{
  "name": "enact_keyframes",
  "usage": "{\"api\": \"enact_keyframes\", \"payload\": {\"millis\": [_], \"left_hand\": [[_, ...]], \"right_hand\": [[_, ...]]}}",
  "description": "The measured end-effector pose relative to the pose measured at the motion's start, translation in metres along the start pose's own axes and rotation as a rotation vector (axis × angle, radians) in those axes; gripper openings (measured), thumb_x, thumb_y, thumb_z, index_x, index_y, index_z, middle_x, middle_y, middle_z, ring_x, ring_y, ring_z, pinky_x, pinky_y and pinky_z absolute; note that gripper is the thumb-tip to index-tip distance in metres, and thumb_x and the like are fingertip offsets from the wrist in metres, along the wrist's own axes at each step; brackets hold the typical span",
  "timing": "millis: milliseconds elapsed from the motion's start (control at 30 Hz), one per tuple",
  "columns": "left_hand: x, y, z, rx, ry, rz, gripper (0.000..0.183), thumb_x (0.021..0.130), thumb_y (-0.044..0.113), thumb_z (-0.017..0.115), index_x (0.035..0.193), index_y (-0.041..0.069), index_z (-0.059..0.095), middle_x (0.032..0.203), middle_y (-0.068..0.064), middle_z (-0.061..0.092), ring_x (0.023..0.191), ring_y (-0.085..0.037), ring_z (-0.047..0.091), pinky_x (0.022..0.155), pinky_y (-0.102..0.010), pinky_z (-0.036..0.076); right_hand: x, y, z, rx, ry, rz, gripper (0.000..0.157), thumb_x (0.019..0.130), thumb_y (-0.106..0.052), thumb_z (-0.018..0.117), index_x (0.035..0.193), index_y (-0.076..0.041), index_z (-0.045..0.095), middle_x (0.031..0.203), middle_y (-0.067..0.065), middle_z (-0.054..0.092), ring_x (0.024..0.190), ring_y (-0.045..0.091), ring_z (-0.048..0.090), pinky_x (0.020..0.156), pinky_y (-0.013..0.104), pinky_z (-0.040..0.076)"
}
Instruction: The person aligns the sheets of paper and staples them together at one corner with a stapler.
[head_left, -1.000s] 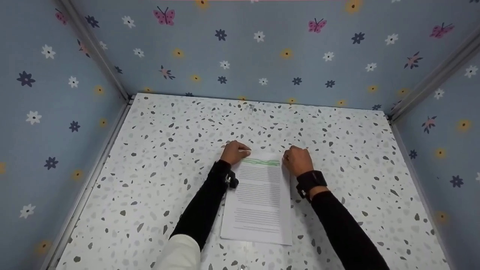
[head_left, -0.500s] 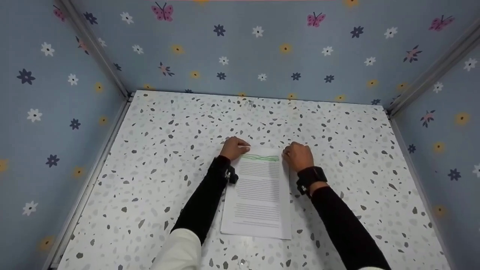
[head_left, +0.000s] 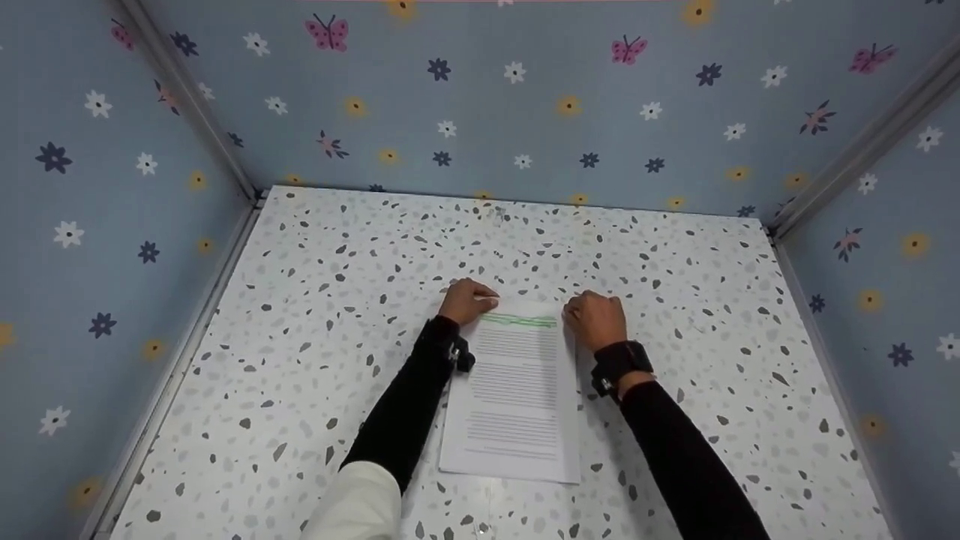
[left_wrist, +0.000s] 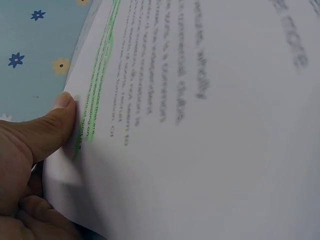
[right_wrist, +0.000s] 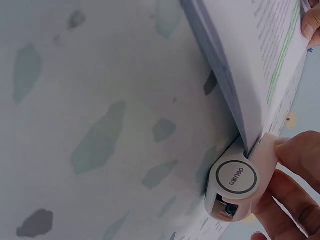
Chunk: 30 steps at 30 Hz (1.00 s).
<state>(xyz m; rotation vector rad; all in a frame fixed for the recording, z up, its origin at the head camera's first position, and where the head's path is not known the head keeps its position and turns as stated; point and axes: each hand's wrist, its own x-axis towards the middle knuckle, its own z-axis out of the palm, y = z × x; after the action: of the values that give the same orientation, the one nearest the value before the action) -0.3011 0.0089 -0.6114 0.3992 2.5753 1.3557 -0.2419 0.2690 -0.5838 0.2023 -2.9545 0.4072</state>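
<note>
A stack of printed sheets (head_left: 514,390), its top lines marked in green highlighter, lies lengthwise in front of me in the head view. My left hand (head_left: 466,301) pinches its far left corner, the thumb (left_wrist: 62,112) on the top sheet and the fingers curled underneath. At the far right corner, my right hand (head_left: 596,319) holds a small white mini stapler (right_wrist: 237,175) between thumb and fingers. In the right wrist view the corner of the stack sits in the stapler's mouth. The stapler is hidden behind the right hand in the head view.
The white speckled tabletop (head_left: 337,255) spreads around the stack. Blue walls with flowers and butterflies (head_left: 480,97) enclose it at the back and on both sides. Each wrist wears a black strap with a small camera (head_left: 463,356).
Both hands keep their holds on the corners of the stack. Only slight shifts of the whole head view show; the sheets stay in place on the table.
</note>
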Motion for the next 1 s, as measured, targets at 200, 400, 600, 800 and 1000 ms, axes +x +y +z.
{"api": "enact_keyframes", "payload": {"millis": [200,400,600,800,1000], "left_hand": [[-0.003,0.0,-0.001,0.009,-0.005,-0.02,0.02,0.093,0.009,0.074,0.11,-0.001,0.077,0.113,-0.017,0.072,0.113,-0.033,0.063,0.101,-0.041,0.046],[-0.001,0.001,0.002,0.019,-0.016,-0.019,0.02,0.094,0.009,0.073,0.112,0.0,0.077,0.113,-0.016,0.073,0.115,-0.033,0.062,0.103,-0.041,0.045],[0.001,0.0,0.001,0.01,-0.016,-0.026,0.021,0.094,0.01,0.073,0.113,0.001,0.077,0.114,-0.016,0.072,0.115,-0.032,0.061,0.103,-0.04,0.044],[0.0,0.0,0.0,0.0,-0.006,-0.005,0.02,0.093,0.008,0.074,0.11,-0.001,0.077,0.111,-0.016,0.073,0.113,-0.034,0.062,0.103,-0.041,0.044],[0.0,-0.003,0.001,0.004,0.01,0.018,0.018,0.092,0.008,0.075,0.108,0.0,0.078,0.109,-0.015,0.074,0.111,-0.032,0.065,0.102,-0.04,0.046]], "right_hand": [[-0.004,0.002,0.005,0.013,-0.003,0.026,0.009,0.092,-0.018,0.077,0.096,-0.012,0.082,0.097,0.005,0.077,0.092,0.025,0.07,0.089,0.05,0.045],[-0.008,0.009,0.003,0.082,0.053,0.026,0.013,0.091,-0.019,0.078,0.1,-0.009,0.081,0.092,0.008,0.075,0.083,0.027,0.068,0.089,0.051,0.045],[-0.009,0.011,0.006,0.192,0.059,0.047,0.02,0.093,-0.017,0.076,0.11,-0.006,0.076,0.096,0.012,0.072,0.087,0.031,0.068,0.091,0.051,0.044],[-0.009,0.01,0.007,0.193,0.049,0.047,0.019,0.094,-0.016,0.075,0.109,-0.004,0.076,0.097,0.013,0.072,0.086,0.031,0.068,0.092,0.051,0.045],[-0.01,0.008,0.008,0.223,0.053,0.057,0.019,0.093,-0.016,0.076,0.108,-0.004,0.076,0.099,0.014,0.071,0.088,0.031,0.068,0.088,0.047,0.05]]}}
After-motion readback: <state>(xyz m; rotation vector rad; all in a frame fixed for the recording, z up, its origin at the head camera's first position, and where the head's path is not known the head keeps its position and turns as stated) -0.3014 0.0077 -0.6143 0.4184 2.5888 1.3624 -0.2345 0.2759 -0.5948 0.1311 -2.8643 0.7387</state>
